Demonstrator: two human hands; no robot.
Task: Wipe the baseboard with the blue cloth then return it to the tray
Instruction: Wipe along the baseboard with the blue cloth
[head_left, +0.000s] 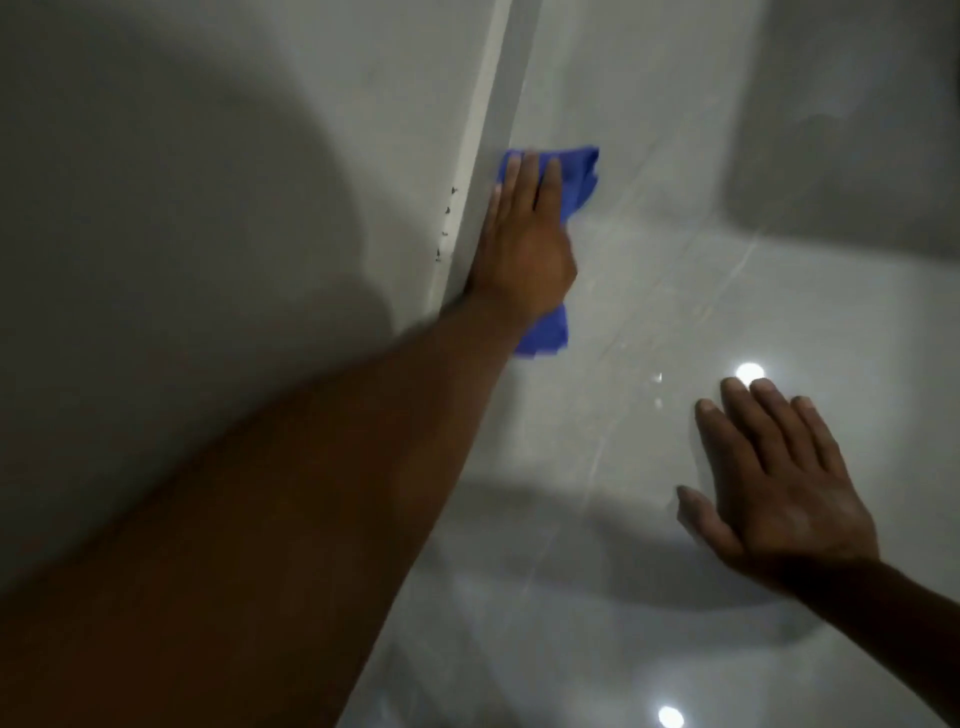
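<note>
A pale baseboard (491, 104) runs up the frame where the grey wall meets the glossy floor. My left hand (522, 244) presses the blue cloth (576, 176) flat against the baseboard, fingers stretched over it; cloth ends stick out beyond the fingertips and under the wrist. My right hand (774, 483) lies flat on the floor tiles with its fingers spread, holding nothing. No tray is in view.
The grey wall (208, 182) fills the left side. A few small dark specks (447, 223) mark the baseboard's top edge beside my left hand. The shiny floor (649, 270) reflects ceiling lights. A dark shape sits at the top right.
</note>
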